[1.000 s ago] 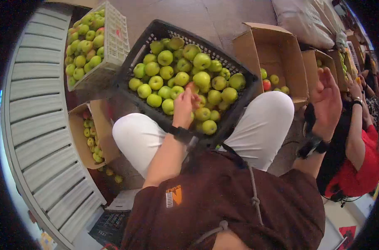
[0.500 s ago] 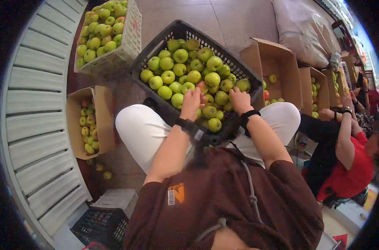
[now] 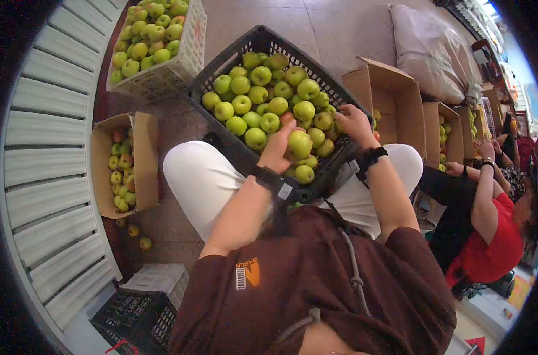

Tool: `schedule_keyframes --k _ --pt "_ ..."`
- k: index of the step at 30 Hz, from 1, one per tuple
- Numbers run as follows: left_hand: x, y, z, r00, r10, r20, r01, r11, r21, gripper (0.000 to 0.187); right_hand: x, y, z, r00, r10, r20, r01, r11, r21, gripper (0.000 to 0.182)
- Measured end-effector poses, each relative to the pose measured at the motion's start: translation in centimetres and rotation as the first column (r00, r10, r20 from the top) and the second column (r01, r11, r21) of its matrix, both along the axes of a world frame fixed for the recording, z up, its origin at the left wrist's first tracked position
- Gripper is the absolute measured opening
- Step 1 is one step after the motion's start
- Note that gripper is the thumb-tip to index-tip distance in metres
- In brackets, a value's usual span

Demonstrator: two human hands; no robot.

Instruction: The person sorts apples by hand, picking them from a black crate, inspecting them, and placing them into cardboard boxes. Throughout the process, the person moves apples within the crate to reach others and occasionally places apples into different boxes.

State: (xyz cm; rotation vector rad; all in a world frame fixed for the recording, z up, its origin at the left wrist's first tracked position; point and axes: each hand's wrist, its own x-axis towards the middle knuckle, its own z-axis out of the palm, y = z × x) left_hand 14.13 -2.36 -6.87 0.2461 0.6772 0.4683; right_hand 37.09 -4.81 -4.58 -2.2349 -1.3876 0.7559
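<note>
A black plastic crate (image 3: 221, 59) full of green apples (image 3: 240, 86) stands in front of my knees. My left hand (image 3: 278, 148) is wrapped round a large green apple (image 3: 299, 144) above the near part of the crate. Over the crate's right side is my right hand (image 3: 353, 121), its fingers bent down near the rim; whether anything is between them is hidden.
A white crate of apples (image 3: 189, 56) stands at the upper left, a cardboard box of apples (image 3: 145, 160) below it. More cardboard boxes (image 3: 399, 112) and a large sack (image 3: 428, 53) are at the right. A person in red (image 3: 488, 236) sits at the far right.
My left hand has taken hold of an apple and lifted it. My right hand has moved right and up, to the crate's right edge; the apple previously beside it is out of sight.
</note>
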Motion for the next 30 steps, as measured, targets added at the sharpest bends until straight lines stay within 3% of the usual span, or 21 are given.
schedule_keyframes --k 1,2,5,8,11,12,14,15,17,18,21,22,26,30 --pt "0.0 0.1 0.3 1.0 0.029 0.012 -0.029 0.999 -0.018 0.032 1.5 -0.3 -2.3 0.97 0.013 0.245 -0.036 0.995 0.092 0.038" --pt "-0.2 0.2 0.9 0.998 0.061 0.022 -0.061 0.997 -0.038 0.031 2.2 -0.8 -3.2 0.932 0.057 0.359 -0.081 0.995 0.052 0.039" --pt "-0.5 0.1 0.6 0.987 0.163 0.01 -0.162 0.984 -0.072 0.03 2.4 -1.0 -4.8 0.901 0.086 0.426 -0.077 0.996 -0.038 0.042" --pt "-0.4 0.1 0.0 0.973 0.233 0.002 -0.232 0.968 -0.095 0.029 1.9 -0.8 -5.5 0.889 0.083 0.45 -0.101 0.995 0.015 0.041" --pt "0.1 0.5 -1.9 0.953 0.296 0.06 -0.29 0.953 -0.09 0.032 -0.7 -0.2 -4.0 0.994 0.029 0.106 -0.051 0.975 0.215 0.04" --pt "0.2 0.6 -2.7 0.944 0.316 0.09 -0.309 0.947 -0.086 0.033 -3.0 -0.2 -1.0 0.995 0.068 -0.068 -0.055 0.981 0.184 0.037" --pt "0.6 0.5 -2.3 0.943 0.326 0.072 -0.33 0.941 0.069 0.036 -4.6 -0.4 -3.2 0.812 0.117 -0.572 -0.026 0.986 0.164 0.04" --pt "0.9 0.6 -1.9 0.942 0.328 0.064 -0.334 0.931 0.146 0.037 -6.0 -0.7 -2.0 0.732 0.054 -0.68 0.0 0.997 0.079 0.042" --pt "0.7 0.6 -0.7 0.955 0.295 0.038 -0.298 0.945 0.133 0.038 -8.4 -1.4 2.1 0.53 -0.093 -0.843 0.026 0.995 -0.094 0.046" --pt "0.5 0.6 0.0 0.961 0.276 0.025 -0.277 0.952 0.128 0.039 -8.2 -1.4 2.7 0.532 -0.082 -0.843 -0.033 0.993 -0.117 0.046" --pt "0.4 0.5 2.2 0.952 0.298 0.074 -0.302 0.952 0.044 0.039 -6.8 -1.2 0.6 0.205 -0.062 -0.977 0.111 0.993 -0.04 0.041" --pt "0.6 0.3 3.2 0.941 0.338 0.025 -0.338 0.941 0.021 0.035 -6.4 -1.1 0.6 0.12 -0.145 -0.982 0.129 0.983 -0.13 0.036" --pt "0.9 0.2 0.8 0.912 0.363 -0.191 -0.365 0.931 0.024 0.026 -5.9 -1.1 2.7 0.007 -0.345 -0.938 0.146 0.929 -0.341 0.039" --pt "1.7 -0.3 0.5 0.919 0.322 -0.227 -0.293 0.944 0.151 0.03 -4.2 -1.4 4.5 -0.137 -0.313 -0.94 0.174 0.927 -0.334 0.047"
